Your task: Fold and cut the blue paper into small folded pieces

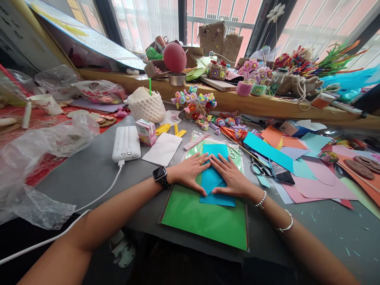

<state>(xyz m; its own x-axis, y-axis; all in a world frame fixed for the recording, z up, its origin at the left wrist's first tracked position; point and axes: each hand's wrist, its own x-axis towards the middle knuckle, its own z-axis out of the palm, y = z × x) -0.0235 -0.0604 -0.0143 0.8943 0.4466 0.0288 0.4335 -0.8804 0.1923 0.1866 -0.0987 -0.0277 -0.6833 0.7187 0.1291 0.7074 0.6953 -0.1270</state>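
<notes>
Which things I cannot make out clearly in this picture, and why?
All in the head view:
- Blue paper: partly hidden under the left hand and right hand.
- Phone: partly covered by the blue strip.
- White cable: far end cut off by the left edge.
- Power bank: its print is too small to read.

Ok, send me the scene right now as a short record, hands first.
Left hand: spread flat on blue paper
Right hand: spread flat on the same paper
Beneath the paper: green sheet
Left wrist: smartwatch
Right wrist: beaded bracelet
Left side: white power bank, small drink carton
Right side: phone, pink paper
Further back: coconut, red ball
</notes>
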